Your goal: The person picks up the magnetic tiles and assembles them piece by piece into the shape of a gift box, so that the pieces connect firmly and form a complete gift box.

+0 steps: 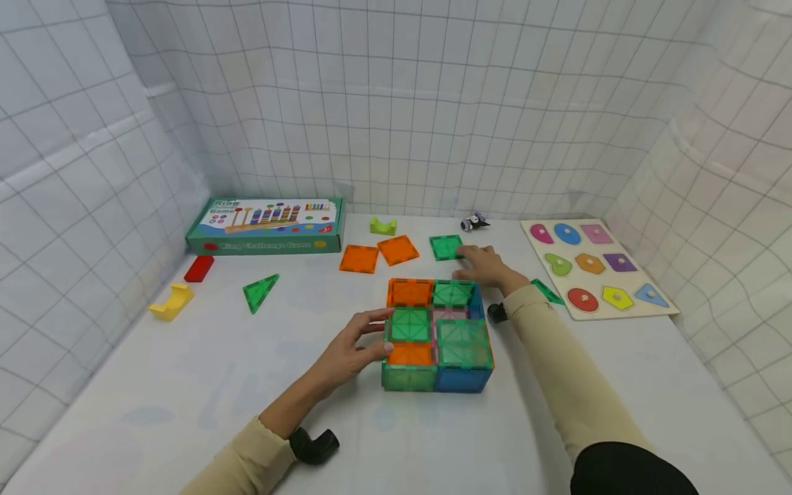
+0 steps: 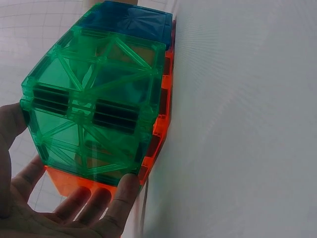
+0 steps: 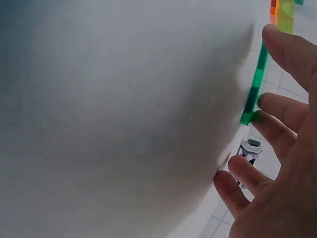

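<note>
A box built of magnetic tiles, with green, orange and blue sides and some tiles across its top, stands on the table in front. My left hand grips its left side, thumb toward the front and fingers toward the back. In the left wrist view, the fingers and thumb are spread round the green wall. Farther back, my right hand reaches to a flat green square tile. Its fingertips are at the tile's right edge; the right wrist view shows the tile edge-on beside the thumb and index finger.
Two orange square tiles lie left of the green one. Green triangles lie on either side. At the back left is a game box, near red and yellow blocks. A shape puzzle board and small figure are at right.
</note>
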`<state>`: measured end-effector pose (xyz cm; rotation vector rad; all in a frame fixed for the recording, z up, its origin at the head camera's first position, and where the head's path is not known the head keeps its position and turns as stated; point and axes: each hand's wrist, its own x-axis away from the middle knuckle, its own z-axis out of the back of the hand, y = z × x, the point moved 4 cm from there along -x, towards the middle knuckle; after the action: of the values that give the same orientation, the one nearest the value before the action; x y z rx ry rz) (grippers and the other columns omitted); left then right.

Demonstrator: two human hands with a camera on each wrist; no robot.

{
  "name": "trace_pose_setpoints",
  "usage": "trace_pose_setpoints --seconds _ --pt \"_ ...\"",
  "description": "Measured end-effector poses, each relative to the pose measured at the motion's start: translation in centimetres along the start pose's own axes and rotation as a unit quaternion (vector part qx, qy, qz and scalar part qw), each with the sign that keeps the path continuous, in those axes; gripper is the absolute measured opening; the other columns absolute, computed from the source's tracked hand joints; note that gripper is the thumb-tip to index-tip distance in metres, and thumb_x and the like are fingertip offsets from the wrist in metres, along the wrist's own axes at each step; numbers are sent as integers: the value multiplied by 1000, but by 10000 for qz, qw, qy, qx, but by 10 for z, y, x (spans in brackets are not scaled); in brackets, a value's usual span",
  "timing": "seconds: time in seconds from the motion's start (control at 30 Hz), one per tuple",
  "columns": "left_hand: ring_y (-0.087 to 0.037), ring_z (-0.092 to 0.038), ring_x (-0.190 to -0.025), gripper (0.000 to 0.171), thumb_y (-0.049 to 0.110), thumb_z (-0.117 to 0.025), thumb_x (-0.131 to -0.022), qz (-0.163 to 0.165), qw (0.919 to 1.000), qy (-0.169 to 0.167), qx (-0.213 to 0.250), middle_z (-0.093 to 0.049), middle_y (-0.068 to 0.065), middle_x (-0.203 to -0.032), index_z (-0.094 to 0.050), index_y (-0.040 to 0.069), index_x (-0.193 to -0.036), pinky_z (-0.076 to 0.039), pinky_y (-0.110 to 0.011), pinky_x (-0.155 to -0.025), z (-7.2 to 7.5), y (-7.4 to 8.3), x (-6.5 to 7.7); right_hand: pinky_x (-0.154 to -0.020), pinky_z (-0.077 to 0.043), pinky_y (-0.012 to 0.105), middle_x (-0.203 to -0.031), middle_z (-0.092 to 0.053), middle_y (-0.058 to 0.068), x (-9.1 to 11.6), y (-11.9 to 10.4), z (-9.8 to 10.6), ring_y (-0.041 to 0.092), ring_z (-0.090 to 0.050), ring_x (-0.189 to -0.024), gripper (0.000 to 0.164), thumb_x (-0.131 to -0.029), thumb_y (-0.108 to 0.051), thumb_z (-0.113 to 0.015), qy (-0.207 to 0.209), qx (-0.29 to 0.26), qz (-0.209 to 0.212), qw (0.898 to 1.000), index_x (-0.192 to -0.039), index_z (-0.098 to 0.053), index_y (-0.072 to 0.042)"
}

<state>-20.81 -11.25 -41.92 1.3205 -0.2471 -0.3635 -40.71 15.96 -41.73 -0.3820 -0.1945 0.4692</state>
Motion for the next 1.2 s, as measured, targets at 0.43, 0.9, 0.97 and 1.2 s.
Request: trace_pose_setpoints --seconds 0.43,0.9,0.97,1.2 --pt "-28 -35 -132 56 28 -64 -94 2 10000 17 -76 -34 -3 -144 -41 28 -145 -34 -56 -101 3 0 -2 -98 -30 61 -133 -44 24 23 5 0 49 -35 -117 41 -93 -20 -64 828 207 13 9963 -129 -57 -1" --pt "-29 -35 -132 57 30 -65 -93 90 10000 16 -29 -34 -1 -145 -41 29 -144 -35 -56 -101 1 -3 -3 -98 -32 58 -135 -39 26 -1 23 3 45 -33 -118 72 -86 -39 -71 4 421 -424 9982 -139 -45 2" --pt "-30 -35 -133 57 30 -65 -93 68 10000 -17 -49 -34 -2 -145 -41 28 -145 -35 -56 -101 0 -3 -4 -97 -35 55 -129 -42 26 1 27 4 42 -36 -115 71 -84 -39 -71 64 263 -431 9987 -134 -49 6" --pt "-29 -35 -132 56 30 -65 -93 90 10000 2 -21 -35 -3 -144 -41 29 -144 -37 -54 -100 1 -4 -4 -87 -40 49 -121 -42 22 38 12 35 37 -39 -109 70 -84 -35 -72 361 -1162 -106 9925 -135 -47 6"
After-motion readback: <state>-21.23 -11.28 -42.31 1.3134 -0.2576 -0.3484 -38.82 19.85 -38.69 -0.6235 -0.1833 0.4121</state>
